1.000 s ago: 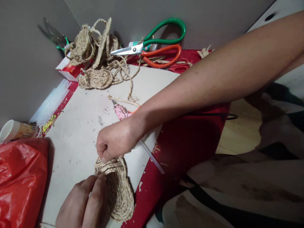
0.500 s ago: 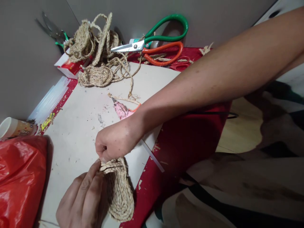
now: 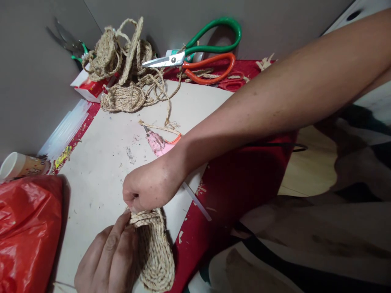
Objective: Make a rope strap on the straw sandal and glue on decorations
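A slipper braided from straw rope (image 3: pixel 155 260) lies at the lower middle, its sole toward the bottom and a braided strap across its upper end. My left hand (image 3: pixel 106 256) grips it along the left side, the forefinger reaching up to the strap's edge. Bent over that same end, my right hand (image 3: pixel 149 185) is closed, thumb and fingers pinching at the strap; the pinched spot itself is hidden. Beneath my right forearm lies a pink glue gun (image 3: pixel 155 142), partly covered, with a clear glue stick (image 3: pixel 197 201) coming out behind.
At the back are large green-and-orange-handled scissors (image 3: pixel 183 60), coiled straw braid (image 3: pixel 105 55), another small woven sole (image 3: pixel 124 97) and a red-and-white box (image 3: pixel 91 89). Clear glue sticks (image 3: pixel 65 128), a paper cup (image 3: pixel 24 165) and a red plastic bag (image 3: pixel 27 232) line the left side.
The slipper and my left hand have shifted slightly downward in view. My right hand stays at the strap, almost unmoved.
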Demonstrator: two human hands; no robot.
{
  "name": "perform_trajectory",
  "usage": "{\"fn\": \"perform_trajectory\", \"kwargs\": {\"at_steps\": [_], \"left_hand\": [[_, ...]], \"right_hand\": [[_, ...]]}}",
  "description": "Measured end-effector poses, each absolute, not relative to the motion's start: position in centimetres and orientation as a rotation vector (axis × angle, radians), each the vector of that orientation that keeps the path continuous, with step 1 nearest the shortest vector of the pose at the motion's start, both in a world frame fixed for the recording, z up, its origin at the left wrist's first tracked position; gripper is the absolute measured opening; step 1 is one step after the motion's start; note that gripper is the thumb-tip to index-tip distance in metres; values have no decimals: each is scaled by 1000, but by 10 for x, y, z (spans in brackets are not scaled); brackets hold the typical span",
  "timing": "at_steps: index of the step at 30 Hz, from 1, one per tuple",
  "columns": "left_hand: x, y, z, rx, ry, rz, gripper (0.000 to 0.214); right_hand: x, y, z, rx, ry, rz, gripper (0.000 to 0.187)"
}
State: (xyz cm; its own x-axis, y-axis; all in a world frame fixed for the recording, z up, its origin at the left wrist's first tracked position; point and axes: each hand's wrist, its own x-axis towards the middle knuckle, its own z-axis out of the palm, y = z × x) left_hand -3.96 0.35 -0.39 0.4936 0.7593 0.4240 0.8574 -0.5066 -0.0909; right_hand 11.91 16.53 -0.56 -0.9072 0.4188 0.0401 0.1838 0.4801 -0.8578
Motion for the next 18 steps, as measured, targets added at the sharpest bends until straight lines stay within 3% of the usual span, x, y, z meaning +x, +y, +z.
{"fn": "perform_trajectory", "kwargs": {"at_steps": [3,9,14,18], "left_hand": [[-39,5,-2,-2449,-1352,-473,35],[-43,8,-4,-2332,-1235,-456,28],[-44,4,-13,-2241,-1363,-516,28],[-47,3,-15,-2296,-1317,-487,30]], "right_hand": [[123,172,15,-288,-2720,1501,27],[133,169,30,-297,-2814,1082,16],[143,170,26,-145,-2871,973,31],[143,175,25,-113,-2834,869,23]]}}
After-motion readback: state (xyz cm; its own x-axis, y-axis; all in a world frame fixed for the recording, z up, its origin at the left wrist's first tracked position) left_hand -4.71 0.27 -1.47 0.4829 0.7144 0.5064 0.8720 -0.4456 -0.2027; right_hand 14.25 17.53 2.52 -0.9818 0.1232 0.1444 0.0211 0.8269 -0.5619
